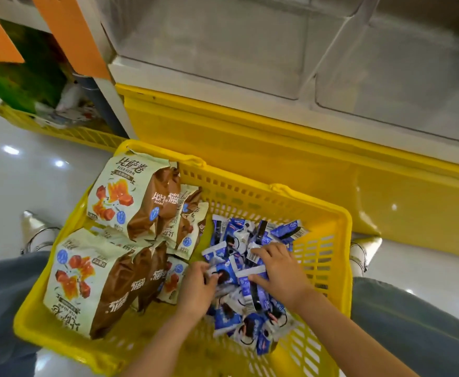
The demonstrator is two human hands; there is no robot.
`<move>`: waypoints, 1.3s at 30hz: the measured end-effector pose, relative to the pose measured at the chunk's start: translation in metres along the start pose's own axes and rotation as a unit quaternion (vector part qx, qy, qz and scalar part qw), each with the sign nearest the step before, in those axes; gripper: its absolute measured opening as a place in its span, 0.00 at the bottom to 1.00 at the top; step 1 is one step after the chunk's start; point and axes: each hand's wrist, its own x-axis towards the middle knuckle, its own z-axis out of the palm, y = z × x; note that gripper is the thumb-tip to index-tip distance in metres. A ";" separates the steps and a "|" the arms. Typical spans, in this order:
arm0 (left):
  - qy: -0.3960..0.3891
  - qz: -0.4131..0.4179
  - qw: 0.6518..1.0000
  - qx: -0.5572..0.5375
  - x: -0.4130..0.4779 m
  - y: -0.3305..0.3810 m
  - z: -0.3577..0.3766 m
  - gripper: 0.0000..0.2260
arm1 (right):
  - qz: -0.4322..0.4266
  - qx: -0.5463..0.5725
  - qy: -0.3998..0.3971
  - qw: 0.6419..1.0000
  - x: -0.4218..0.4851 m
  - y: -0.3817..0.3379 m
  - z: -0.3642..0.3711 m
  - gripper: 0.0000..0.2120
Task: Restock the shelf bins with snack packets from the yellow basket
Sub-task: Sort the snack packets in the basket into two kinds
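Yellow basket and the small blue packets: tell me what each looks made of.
The yellow basket looks like moulded plastic, glossy, with slotted lattice walls. The small blue packets are likely thin plastic film: shiny, crinkled, printed with barcodes.

The yellow basket [319, 268] is glossy plastic. Inside it, blue packets [239, 238] are shiny crinkled film, brown-and-cream bags [119, 197] smoother film. Around it the floor [19, 180] is mirror-glossy; beyond it shelf bins [223, 44] are cloudy plastic; my trousers [413, 322], flanking it, matt cloth.
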 end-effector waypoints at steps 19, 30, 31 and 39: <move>0.027 0.029 0.996 0.079 0.029 0.014 0.020 0.11 | 0.015 -0.017 0.031 0.999 -0.004 -0.006 -0.003 0.29; -0.116 -0.078 0.982 -0.127 0.094 0.030 0.027 0.27 | 0.128 -0.070 0.074 0.987 -0.001 -0.009 -0.012 0.40; -0.124 -0.069 0.982 -0.125 0.092 0.028 0.029 0.26 | 0.132 -0.073 0.067 0.986 -0.001 -0.008 -0.013 0.39; -0.131 0.041 0.978 0.158 0.074 0.040 0.012 0.23 | 0.125 -0.038 -0.017 0.991 0.002 0.002 -0.008 0.36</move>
